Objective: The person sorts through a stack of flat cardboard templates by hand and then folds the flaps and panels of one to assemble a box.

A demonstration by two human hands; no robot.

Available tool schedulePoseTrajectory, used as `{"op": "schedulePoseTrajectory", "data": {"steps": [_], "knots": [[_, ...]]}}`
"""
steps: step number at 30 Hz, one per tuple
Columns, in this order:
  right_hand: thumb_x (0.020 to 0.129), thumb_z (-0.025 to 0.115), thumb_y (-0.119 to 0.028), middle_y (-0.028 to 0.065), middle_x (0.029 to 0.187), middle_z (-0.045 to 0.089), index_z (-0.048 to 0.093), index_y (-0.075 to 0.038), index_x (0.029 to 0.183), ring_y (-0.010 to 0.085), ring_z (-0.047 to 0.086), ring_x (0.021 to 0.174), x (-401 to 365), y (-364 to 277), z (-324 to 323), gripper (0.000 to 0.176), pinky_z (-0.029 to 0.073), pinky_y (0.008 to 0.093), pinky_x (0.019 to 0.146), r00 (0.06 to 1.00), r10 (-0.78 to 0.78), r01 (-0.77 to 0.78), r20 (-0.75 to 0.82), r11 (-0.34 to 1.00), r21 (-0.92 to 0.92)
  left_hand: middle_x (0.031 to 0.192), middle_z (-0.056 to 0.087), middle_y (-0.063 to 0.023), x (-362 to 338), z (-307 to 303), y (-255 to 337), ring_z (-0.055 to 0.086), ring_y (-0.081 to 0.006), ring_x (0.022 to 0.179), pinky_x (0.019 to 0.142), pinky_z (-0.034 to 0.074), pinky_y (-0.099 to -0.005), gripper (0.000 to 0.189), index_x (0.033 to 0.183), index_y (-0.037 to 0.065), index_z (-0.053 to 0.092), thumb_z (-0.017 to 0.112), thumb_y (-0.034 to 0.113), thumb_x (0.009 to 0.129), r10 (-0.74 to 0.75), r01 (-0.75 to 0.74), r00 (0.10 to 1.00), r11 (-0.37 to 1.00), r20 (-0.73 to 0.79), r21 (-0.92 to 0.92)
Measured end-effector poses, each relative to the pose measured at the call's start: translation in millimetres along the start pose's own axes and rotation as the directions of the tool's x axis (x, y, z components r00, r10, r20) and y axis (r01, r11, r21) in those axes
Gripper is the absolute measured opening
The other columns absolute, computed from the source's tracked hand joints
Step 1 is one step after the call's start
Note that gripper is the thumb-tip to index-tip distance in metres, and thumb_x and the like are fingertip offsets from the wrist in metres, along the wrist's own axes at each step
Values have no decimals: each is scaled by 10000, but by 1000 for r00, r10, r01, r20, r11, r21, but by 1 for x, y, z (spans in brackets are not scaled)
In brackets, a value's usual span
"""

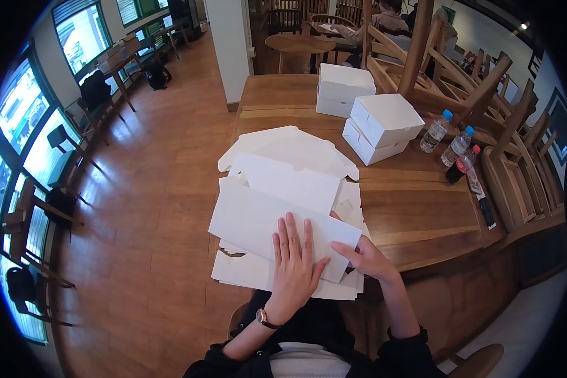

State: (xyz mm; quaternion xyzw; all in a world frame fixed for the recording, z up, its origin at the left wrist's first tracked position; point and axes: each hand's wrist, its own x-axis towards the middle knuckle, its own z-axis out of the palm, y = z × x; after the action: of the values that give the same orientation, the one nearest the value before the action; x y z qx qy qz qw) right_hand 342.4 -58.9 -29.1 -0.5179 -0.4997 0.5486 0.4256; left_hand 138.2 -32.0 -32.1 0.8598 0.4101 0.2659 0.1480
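Observation:
A flat white cardboard box blank [258, 211] lies slantwise on top of a stack of similar flat blanks [283, 142] at the near left of the wooden table. My left hand [294, 261], with a watch on the wrist, rests palm down on the top piece, its fingers stretched out. At that piece's right end, my right hand [366, 257] pinches the edge, thumb on top and the other fingers mostly hidden beneath. Notched flaps and tabs of the lower blanks stick out around it.
Two groups of folded white boxes, one box [345, 85] behind the other [387, 120], stand on the table [416, 214]. Right of them are two water bottles [436, 131] and a cola bottle [462, 165]. Upturned wooden chairs [510, 138] line the right side. A person sits farther back.

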Motion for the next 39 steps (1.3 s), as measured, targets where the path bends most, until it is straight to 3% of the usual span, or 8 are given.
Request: {"op": "schedulePoseTrajectory", "data": {"steps": [5,12,15,23,29,32,36,39], "knots": [[1015,594,-22,159,1699,263,97,-43,1677,179,300,1532,8,-3,17,828,282,352,1228,971,-172,205,-163,957,208,1708,124,-286,-1,0,-2,117,-537,1559,1236,148,-642,832,1638,-33,198,566,409,1037,-27,17,998,985,57,171],[1020,536,18,196,1670,307,52,-109,1689,227,371,1491,14,11,21,836,315,354,1208,954,-170,211,-246,966,152,1681,232,-282,1,8,-17,257,-490,1535,1221,221,-637,786,1611,-27,289,561,442,1042,-8,-26,993,955,114,295],[1019,534,19,190,1653,327,52,-120,1692,225,372,1489,12,8,21,839,315,355,1209,964,-105,156,-243,967,203,1655,233,-339,-1,7,-22,262,-484,1534,1243,225,-585,834,1584,-92,280,577,463,1037,-78,73,996,993,49,89],[1020,543,20,140,1616,364,63,-123,1695,183,419,1420,12,14,22,841,336,342,1185,950,-129,163,-284,982,98,1632,230,-383,-4,-5,-68,270,-466,1535,1260,242,-521,972,1515,-211,278,560,568,1007,-296,302,953,897,-69,322],[1049,524,-48,139,1709,220,68,-88,1687,206,360,1481,7,10,24,785,300,350,1211,925,-271,252,-266,962,-101,1620,238,-399,1,-10,-60,234,-480,1543,1272,204,-533,916,1522,-213,248,526,517,1043,-313,303,949,883,-33,359],[1057,541,-91,149,1679,329,270,-76,1652,232,341,1521,-8,2,29,654,290,372,1227,932,-289,287,-218,957,-42,1630,187,-410,-7,-5,-62,182,-483,1559,1272,170,-559,930,1526,-226,205,562,478,1036,-267,285,958,924,-101,256],[1004,575,-54,91,1593,495,543,-112,1500,305,394,1514,-31,-7,30,500,338,438,1224,953,-270,295,141,932,-211,1620,214,-404,-26,-20,-67,148,-492,1561,1272,117,-596,800,1513,-183,288,631,340,1013,-275,283,959,947,-68,152],[891,598,63,42,1592,508,582,-153,1486,338,452,1482,-31,-19,40,634,382,492,1219,755,-493,610,432,770,-187,1330,558,-267,-66,-36,-85,490,-454,1295,1148,340,-548,437,1280,-35,595,687,182,913,-227,227,974,959,23,-171]]}}
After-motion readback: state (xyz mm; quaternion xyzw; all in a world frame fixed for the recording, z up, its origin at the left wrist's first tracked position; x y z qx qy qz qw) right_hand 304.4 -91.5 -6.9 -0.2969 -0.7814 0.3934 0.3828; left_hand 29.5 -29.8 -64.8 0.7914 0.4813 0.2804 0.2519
